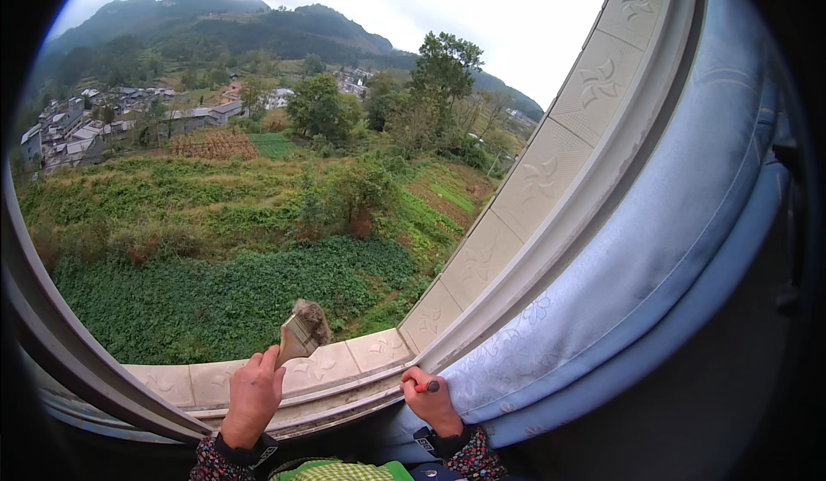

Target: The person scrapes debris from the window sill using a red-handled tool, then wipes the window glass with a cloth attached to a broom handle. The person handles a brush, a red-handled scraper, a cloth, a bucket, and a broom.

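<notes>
My left hand [253,397] grips the handle of a flat brush [297,342], held out over the tiled outer sill [331,362]. A grey-brown tuft [312,319] shows at the brush's far end; whether it is bristle or caught dust is hard to make out. At the lower right corner of the window frame, my right hand [433,405] is closed around a tool with a red and black handle [428,386]. Its working end is hidden. Between my hands runs the dirty sliding track [331,403] of the window.
Light blue curtain [594,309] hangs along the right side, beside my right hand. A tiled outer wall [538,180] rises beyond the frame. The window sash frame [73,348] curves along the left. Outside, far below, lie green fields [232,292], trees and houses.
</notes>
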`<state>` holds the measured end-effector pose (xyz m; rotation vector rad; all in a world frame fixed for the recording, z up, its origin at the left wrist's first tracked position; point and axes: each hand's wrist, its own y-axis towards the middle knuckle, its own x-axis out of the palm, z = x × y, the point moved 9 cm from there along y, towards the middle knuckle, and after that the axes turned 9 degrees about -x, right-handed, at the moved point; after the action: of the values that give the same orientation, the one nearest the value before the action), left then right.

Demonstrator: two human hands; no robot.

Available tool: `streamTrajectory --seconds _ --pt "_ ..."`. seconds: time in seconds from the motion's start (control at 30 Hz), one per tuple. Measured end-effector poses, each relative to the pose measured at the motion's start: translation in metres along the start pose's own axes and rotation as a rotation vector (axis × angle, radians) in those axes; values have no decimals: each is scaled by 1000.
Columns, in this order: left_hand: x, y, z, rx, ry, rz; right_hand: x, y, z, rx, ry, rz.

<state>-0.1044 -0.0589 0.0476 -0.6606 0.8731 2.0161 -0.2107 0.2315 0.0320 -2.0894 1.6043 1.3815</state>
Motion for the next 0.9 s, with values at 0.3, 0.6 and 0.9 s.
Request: streamTrajectory --seconds 0.3,0.6,0.9 --pt "9 -13 2 -25 -374 -133 39 -28 -19 91 645 -95" --pt "24 -41 -34 -240 -633 -299 90 -45 -74 -459 234 -56" --pt "45 -53 -66 -162 -637 -231 102 -41 -99 -430 194 -76"
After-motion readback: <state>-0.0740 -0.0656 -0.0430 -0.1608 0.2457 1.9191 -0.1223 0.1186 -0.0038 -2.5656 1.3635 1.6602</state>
